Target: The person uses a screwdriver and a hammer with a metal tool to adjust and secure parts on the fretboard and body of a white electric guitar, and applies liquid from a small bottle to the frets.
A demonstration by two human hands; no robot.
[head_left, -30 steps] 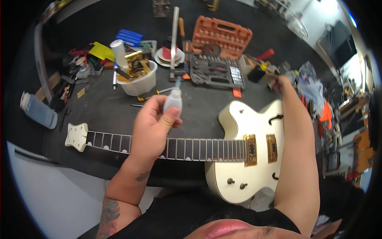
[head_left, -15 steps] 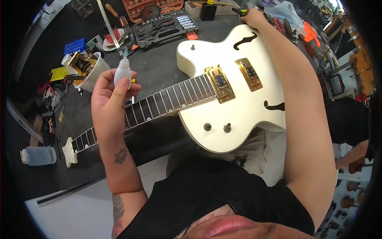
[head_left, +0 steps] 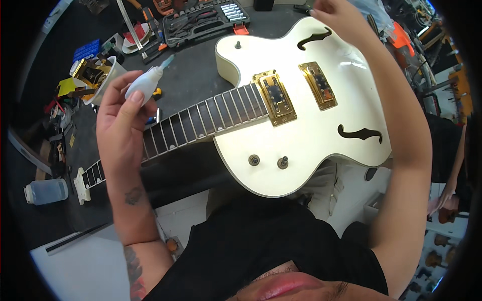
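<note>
My left hand (head_left: 119, 120) is closed around a small white squeeze bottle (head_left: 145, 84), its bluish narrow tip tilted up and to the right. It is above the fretboard (head_left: 201, 119) of a cream-white electric guitar (head_left: 314, 143) with gold-framed pickups and f-holes. The guitar's neck runs leftward to a pale headstock (head_left: 81, 186). Toward the far right, my right hand (head_left: 335, 14) is beyond the body's upper edge, close to a small dark object (head_left: 303, 9) on the bench. The picture's top edge and blur hide what its fingers do.
An open socket tool case (head_left: 201, 27) sits at the back. A translucent tub (head_left: 111, 80) with gold parts stands left, and a clear jar (head_left: 46, 192) lies near the headstock. Orange-handled tools (head_left: 401, 37) and a plastic bag (head_left: 374, 15) are at right. Another person's hand (head_left: 444, 198) shows far right.
My left hand has shifted left, and the bottle now leans right instead of standing upright. My right hand has moved slightly up and right, off the dark object. The whole view has shifted.
</note>
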